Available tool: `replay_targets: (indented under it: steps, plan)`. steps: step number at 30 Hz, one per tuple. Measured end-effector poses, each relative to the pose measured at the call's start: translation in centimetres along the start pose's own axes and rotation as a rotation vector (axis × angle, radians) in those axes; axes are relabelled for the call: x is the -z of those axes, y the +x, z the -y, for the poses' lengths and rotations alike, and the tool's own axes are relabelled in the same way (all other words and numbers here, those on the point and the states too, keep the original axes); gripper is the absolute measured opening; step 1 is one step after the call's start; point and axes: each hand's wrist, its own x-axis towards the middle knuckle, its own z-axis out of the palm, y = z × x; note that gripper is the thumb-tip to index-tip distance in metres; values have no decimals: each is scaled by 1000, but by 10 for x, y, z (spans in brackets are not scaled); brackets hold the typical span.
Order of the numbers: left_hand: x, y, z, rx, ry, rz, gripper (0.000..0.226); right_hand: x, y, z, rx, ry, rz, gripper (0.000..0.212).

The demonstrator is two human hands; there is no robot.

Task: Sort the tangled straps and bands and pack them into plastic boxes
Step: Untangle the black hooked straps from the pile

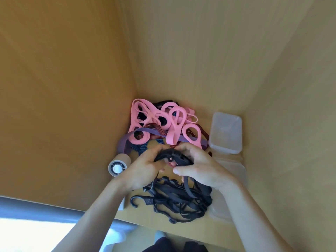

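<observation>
Both hands grip one black rubber strap (pixel 172 157) above the table, my left hand (pixel 145 168) on its left end and my right hand (pixel 200 166) on its right end. Below the hands lies a tangle of black straps with hooks (pixel 178 199). Behind the hands sits a heap of pink bands (pixel 163 120) mixed with a purple band (pixel 125 140) and red and blue striped cords (pixel 156 135). A clear plastic box (pixel 226 132) stands at the right of the heap. Another clear box (pixel 234 170) lies partly hidden under my right wrist.
A grey and white roll (pixel 118 165) lies left of my left hand. Wooden walls close in the table (pixel 214 226) on the left, back and right. The table's front edge runs just below the black tangle. A clear lid or box (pixel 220 210) sits near it.
</observation>
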Motion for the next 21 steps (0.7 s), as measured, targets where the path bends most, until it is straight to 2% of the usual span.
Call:
replay_targets:
  steps: [2, 4, 6, 8, 10, 12, 14, 15, 17, 21]
  plan:
    - [1, -3, 2, 26, -20, -61, 24, 3, -4, -4, -16, -5, -50, 41]
    - [4, -8, 4, 47, -51, -95, 12, 6, -9, -9, -13, -43, -50, 21]
    - [5, -14, 7, 78, -61, -110, 17, 3, -13, -15, -4, -89, -36, 6]
    - [8, -20, 9, 104, -2, -117, 15, -2, -15, -18, -11, -146, -32, 9]
    - [9, -27, 11, 125, 105, -92, 15, -5, -18, -20, -18, -165, -9, 14]
    - [7, -34, 14, 171, 256, -47, 14, -6, -20, -24, -21, -209, 5, 11]
    - [3, -38, 18, 177, 490, -29, 6, -9, -23, -30, -8, -350, -17, 8]
    - [1, -38, 20, 143, 609, -26, 2, -11, -24, -33, 5, -430, -28, 7]
    - [-3, -36, 23, 39, 801, -23, 14, -17, -28, -39, 17, -554, -56, 8]
    - [-2, -25, 40, -134, 963, -3, 19, -25, -37, -57, 46, -696, -144, 11]
